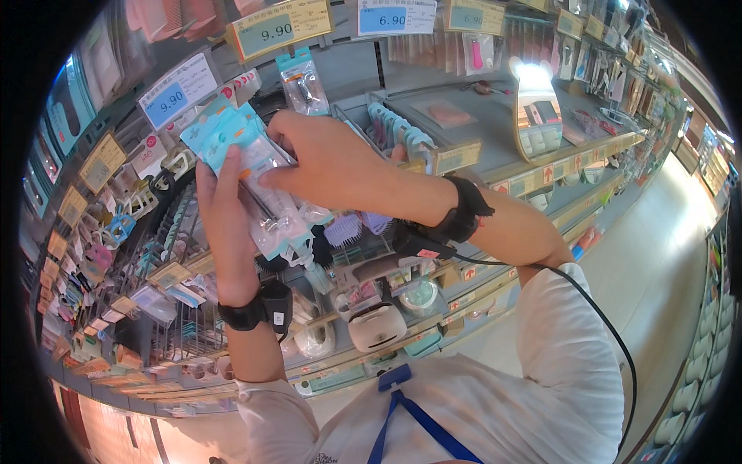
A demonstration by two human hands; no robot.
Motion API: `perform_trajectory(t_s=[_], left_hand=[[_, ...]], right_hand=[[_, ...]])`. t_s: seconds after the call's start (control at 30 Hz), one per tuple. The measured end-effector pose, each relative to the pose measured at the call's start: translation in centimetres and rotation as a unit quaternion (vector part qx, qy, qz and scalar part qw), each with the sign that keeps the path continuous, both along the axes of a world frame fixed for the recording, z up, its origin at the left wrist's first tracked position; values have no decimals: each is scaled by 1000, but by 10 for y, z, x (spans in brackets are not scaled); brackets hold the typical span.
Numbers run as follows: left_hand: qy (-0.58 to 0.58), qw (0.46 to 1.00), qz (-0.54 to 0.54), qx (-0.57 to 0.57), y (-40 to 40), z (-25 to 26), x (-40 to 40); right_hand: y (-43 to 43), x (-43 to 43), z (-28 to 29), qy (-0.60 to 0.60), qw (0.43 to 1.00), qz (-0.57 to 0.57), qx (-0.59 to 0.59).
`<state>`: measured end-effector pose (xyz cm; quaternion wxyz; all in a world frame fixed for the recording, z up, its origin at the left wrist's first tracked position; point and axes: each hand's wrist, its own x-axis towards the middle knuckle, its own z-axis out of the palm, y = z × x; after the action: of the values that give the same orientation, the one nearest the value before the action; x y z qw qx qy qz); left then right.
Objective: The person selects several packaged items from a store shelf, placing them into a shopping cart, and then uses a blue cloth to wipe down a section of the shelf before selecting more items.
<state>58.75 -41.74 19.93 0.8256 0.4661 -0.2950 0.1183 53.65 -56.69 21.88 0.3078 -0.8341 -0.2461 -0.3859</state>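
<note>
A stack of clear plastic packets (275, 214) with turquoise header cards is between my hands, each front packet showing a slim dark metal tool I cannot name surely. My left hand (223, 203) supports the stack from the left, with its thumb across the front near the header. From the right, my right hand (324, 153) pinches the packets' upper edge, its fingertips partly hidden behind them. A similar packet (304, 84) hangs on the rack just beyond my hands. Both wrists wear black straps with small boxes.
Price tags (179, 90) line the shelf edges. A rabbit-eared or similar tabletop mirror (539, 119) stands on the right shelf. Purple hairbrushes (343, 231) and a white tissue-type box (377, 327) sit lower. Hair clips (122, 223) hang at left. An aisle floor (666, 232) runs along the right.
</note>
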Motion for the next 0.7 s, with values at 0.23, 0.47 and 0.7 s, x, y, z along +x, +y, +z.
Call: perform_trajectory(t_s=[0.23,0.47,0.7], left_hand=[[13,999,34,3,-5,0,3],[-22,998,57,9,-8,-1,-2],[24,997,69,17,-8,3,-5]], right_hand=[[3,1,-8,88,985,64,131],[18,1,-21,-107,986,20,127],[17,5,-24,17,960,107,260]])
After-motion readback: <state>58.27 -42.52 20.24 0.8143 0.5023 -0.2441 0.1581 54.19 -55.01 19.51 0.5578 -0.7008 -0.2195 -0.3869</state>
